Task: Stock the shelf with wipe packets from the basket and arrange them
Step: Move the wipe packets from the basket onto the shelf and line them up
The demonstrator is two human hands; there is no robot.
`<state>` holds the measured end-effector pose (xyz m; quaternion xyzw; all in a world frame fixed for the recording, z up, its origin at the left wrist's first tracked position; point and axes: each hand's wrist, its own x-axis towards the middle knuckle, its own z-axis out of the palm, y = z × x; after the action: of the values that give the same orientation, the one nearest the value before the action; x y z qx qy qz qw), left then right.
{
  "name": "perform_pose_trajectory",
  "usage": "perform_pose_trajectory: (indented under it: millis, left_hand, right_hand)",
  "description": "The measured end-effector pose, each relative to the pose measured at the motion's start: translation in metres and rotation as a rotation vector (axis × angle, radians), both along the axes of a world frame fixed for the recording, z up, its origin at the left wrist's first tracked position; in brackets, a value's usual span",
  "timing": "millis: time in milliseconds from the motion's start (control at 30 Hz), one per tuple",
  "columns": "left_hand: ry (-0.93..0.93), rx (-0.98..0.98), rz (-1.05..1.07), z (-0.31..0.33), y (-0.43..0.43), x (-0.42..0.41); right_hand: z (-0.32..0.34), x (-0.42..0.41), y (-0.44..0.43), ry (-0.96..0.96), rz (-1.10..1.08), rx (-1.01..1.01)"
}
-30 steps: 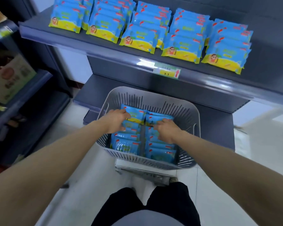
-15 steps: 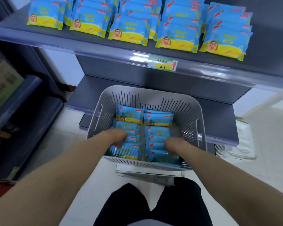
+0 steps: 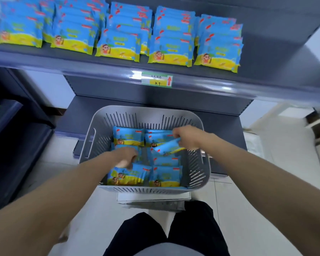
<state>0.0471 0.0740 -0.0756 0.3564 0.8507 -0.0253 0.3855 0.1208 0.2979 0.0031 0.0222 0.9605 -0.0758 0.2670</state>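
At the bottom centre of the frame dark trousers (image 3: 166, 235) are seen, and just above them stands the grey basket (image 3: 199, 163). Two columns of wipe packets (image 3: 164, 175) are laid in it. The left hand (image 3: 127, 157) is set on the left column with fingers curled downward; whether a packet is truly gripped there cannot be told through the blur. The right hand (image 3: 187, 137) is raised over the right column, and a lifted packet (image 3: 166, 147) is pinched by one end, tilted above those below. The lift would best be finished straight upward, so that neighbouring packets are not dragged along. The soft wrapper should be held by its end, not squeezed. Across the top of the frame the shelf (image 3: 275, 52) is lined with shelved packets (image 3: 118, 45) in rows. Bare shelf is seen at the upper right, beside the last row. A new row there, face up with front edges aligned, is judged the proper placing.
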Motion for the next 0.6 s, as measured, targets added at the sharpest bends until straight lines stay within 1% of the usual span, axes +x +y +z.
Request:
perform_pose_trajectory:
  millis: [67, 133, 200, 300, 367, 500, 600]
  left_hand:
    - [0.022, 0.116, 0.054, 0.028, 0.008, -0.006]
    - [0.073, 0.179, 0.073, 0.061, 0.018, -0.013]
    - [0.14, 0.255, 0.064, 0.1, 0.03, -0.019]
    - [0.181, 0.38, 0.072, 0.159, 0.052, -0.024]
    - [0.211, 0.473, 0.046, 0.197, 0.072, -0.022]
    - [0.27, 0.66, -0.024, 0.254, 0.124, -0.021]
    - [0.247, 0.79, 0.007, 0.277, 0.169, -0.02]
  right_hand:
    - [0.03, -0.005, 0.011, 0.099, -0.022, -0.026]
    - [0.064, -0.012, 0.021, 0.208, -0.036, -0.042]
    - [0.101, -0.018, 0.033, 0.32, -0.039, -0.04]
    - [0.153, -0.023, 0.056, 0.476, -0.055, -0.079]
    - [0.182, -0.024, 0.075, 0.573, -0.108, -0.102]
    - [0.22, -0.027, 0.132, 0.715, -0.242, -0.019]
    - [0.231, -0.032, 0.186, 0.77, -0.343, 0.026]
